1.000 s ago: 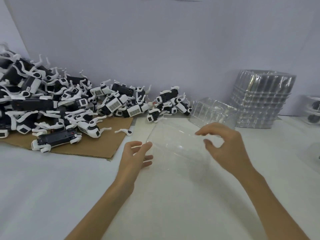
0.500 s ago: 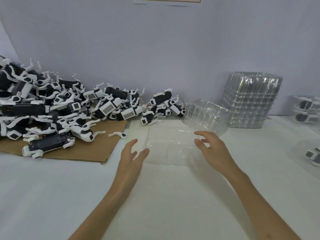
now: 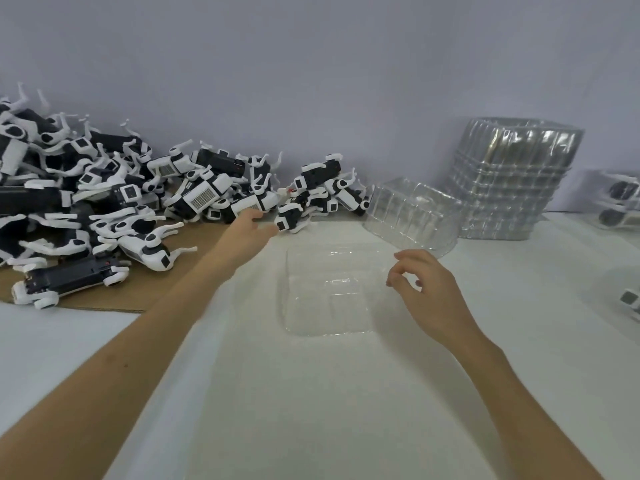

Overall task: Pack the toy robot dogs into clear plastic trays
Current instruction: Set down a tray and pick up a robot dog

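Observation:
A clear plastic tray (image 3: pixel 329 289) lies flat on the white table in front of me, with nothing in it. My left hand (image 3: pixel 247 233) stretches far forward to the edge of a heap of black-and-white toy robot dogs (image 3: pixel 114 195), its fingers straight and close to one small dog (image 3: pixel 289 220) without gripping it. My right hand (image 3: pixel 426 289) hovers at the tray's right edge with loosely curled fingers, holding nothing.
Another clear tray (image 3: pixel 412 216) sits tilted behind the flat one. A tall stack of clear trays (image 3: pixel 509 178) stands at the back right. Brown cardboard (image 3: pixel 104 299) lies under the dog heap. Packed dogs (image 3: pixel 620 202) sit at the far right edge.
My left hand left the tray's left side and reached forward to the dog heap. The tray now lies flat on the table, and my right hand has drawn back a little.

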{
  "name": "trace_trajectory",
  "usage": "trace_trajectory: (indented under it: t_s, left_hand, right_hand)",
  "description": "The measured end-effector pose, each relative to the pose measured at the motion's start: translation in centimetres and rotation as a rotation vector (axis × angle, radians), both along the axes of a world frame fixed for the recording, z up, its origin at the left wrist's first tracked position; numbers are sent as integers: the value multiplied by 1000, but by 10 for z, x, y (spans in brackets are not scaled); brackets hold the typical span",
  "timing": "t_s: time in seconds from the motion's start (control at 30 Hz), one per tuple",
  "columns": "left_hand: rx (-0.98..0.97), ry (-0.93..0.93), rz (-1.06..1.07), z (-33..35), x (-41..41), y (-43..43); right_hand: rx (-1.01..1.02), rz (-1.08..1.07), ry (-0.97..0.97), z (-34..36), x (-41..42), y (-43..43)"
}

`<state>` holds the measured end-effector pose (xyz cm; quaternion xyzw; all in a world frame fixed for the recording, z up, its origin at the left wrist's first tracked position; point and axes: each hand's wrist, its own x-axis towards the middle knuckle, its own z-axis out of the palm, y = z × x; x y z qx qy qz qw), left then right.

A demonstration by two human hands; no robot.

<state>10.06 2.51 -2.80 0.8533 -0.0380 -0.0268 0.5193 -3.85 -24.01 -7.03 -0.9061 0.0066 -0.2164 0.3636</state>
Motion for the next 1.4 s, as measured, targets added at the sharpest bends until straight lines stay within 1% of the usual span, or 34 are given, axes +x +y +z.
trace_trajectory:
  t_s: [0.13, 0.23, 0.4, 0.47, 0.53, 0.6, 0.73, 0.83, 0.97, 1.03, 1.07, 1.1, 1.17, 1.2, 1.23, 1.3, 1.37, 1.4]
  left_hand:
    - [50, 51, 28, -24, 43, -21]
    - [23, 31, 66, -43, 60, -38]
    - [-7, -31, 191, -57, 87, -58]
    - [27, -29, 255, -57, 97, -60]
    - [19, -46, 285, -59, 103, -60]
    - [-50, -61, 306, -60, 104, -61]
    - [-291, -41, 283, -59, 93, -59]
    - [-380, -42, 257, -49, 77, -48]
    - [-473, -79, 277, -38, 52, -26]
    - [-472, -141, 316, -31, 39, -17]
    - [-412, -208, 339, -27, 33, -13]
    - [-298, -303, 353, -23, 27, -9]
    - [-11, -529, 363, -15, 16, -5]
    - [86, -611, 366, -11, 11, -4]
    - [125, -660, 373, -8, 7, -3]
    - [116, -743, 405, -2, 0, -3]
    - [29, -803, 399, 4, -9, -4]
    - [-50, -799, 358, 8, -15, -6]
  right_hand:
    - [23, -51, -89, 3, -1, -3]
    - [59, -93, -177, 7, -3, -1]
    - [112, -57, -338, 12, -7, 3]
    - [122, -39, -373, 13, -7, 4]
    - [131, -30, -388, 12, -7, 6]
    - [137, -24, -388, 13, -8, 7]
    - [165, -14, -411, 14, -10, 7]
    - [200, -15, -434, 18, -12, 9]
    - [242, -33, -450, 21, -13, 11]
    - [264, -42, -439, 20, -14, 12]
    - [273, -44, -433, 20, -15, 13]
    - [280, -46, -427, 20, -15, 14]
    - [285, -50, -416, 19, -15, 15]
    - [287, -51, -414, 19, -15, 15]
    - [289, -53, -416, 19, -15, 15]
    - [293, -55, -425, 20, -16, 14]
    - [295, -58, -428, 21, -16, 13]
    - [301, -59, -426, 21, -16, 13]
